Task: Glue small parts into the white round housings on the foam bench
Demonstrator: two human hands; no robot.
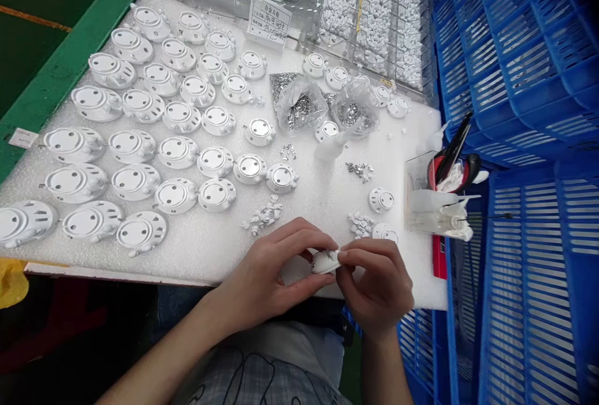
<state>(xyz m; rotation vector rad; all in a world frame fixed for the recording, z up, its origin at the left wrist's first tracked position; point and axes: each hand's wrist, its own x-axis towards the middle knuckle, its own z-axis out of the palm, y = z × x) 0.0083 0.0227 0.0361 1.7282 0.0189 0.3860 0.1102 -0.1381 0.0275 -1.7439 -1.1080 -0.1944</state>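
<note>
A small white plastic part (326, 261) is held near the front edge of the white foam board (299, 205). My left hand (276, 274) pinches it between thumb and fingers from the left. At its right end, my right hand (377, 280) has thumb and forefinger pressed together against it; whether they hold a smaller piece is hidden. Rows of round white parts (218, 195) lie on the board to the left. Piles of small white pieces (264, 216) and silvery metal bits (359, 170) lie beyond my hands.
Two plastic bags of metal bits (302, 105) and a white bottle (330, 146) stand mid-board. At the right, a clear container (416, 199) holds scissors (452, 161) and bottles. Blue crates (528, 268) border the right side; trays of white pieces (374, 12) with a paper label (269, 21) lie behind.
</note>
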